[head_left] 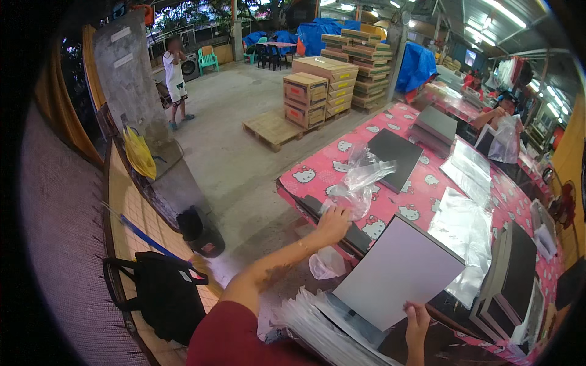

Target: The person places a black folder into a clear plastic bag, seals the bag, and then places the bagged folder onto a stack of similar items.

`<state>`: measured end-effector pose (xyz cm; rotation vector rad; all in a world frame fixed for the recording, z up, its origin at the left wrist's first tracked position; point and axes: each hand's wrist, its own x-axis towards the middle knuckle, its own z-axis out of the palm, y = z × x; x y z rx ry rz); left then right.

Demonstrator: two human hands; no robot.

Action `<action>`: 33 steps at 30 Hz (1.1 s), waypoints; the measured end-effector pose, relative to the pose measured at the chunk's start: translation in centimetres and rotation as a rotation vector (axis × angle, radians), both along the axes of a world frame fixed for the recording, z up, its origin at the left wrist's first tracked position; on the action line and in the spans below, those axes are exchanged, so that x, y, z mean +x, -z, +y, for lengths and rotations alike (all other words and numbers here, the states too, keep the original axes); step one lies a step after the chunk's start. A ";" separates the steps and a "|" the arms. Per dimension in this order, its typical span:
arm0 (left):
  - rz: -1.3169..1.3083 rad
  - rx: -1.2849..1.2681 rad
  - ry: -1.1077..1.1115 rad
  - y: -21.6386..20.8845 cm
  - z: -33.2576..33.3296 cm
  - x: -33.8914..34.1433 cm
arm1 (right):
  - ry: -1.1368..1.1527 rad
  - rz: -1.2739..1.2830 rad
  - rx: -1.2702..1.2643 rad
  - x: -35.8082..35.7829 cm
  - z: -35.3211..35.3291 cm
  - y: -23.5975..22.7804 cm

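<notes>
My left hand [333, 226] reaches to the table's near-left edge, its fingers closed on the lower end of a crumpled clear plastic bag [361, 183]. Beyond the bag, a flat dark grey panel [395, 160] lies on the table. In my right hand [417, 320] is the lower right edge of a rectangular board [400, 271], pale on the side facing me with a thin dark border. That board stands tilted in front of me. Below it, a thick stack of plastic-sleeved sheets [320, 323] rests close to my body.
Clear plastic sleeves [462, 241] lie on the pink patterned tablecloth [421, 210]. Dark boards [506, 274] stack at right, more [434, 126] at the far side. A person [502, 110] handles plastic across the table. Cartons [305, 97] on pallets and a black bag [165, 296] are at left.
</notes>
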<state>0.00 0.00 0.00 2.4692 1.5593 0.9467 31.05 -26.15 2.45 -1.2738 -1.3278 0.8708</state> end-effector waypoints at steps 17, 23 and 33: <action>-0.553 -0.348 0.652 -13.0 -14.3 10.6 | 0.022 0.870 0.051 -6.0 5.6 -7.6; -0.709 -0.262 0.552 -13.2 -13.8 10.5 | -0.079 0.950 0.072 -5.3 4.5 -9.2; -0.737 -0.282 0.508 -12.3 -14.4 10.8 | 0.173 0.595 0.101 -6.7 4.6 -7.9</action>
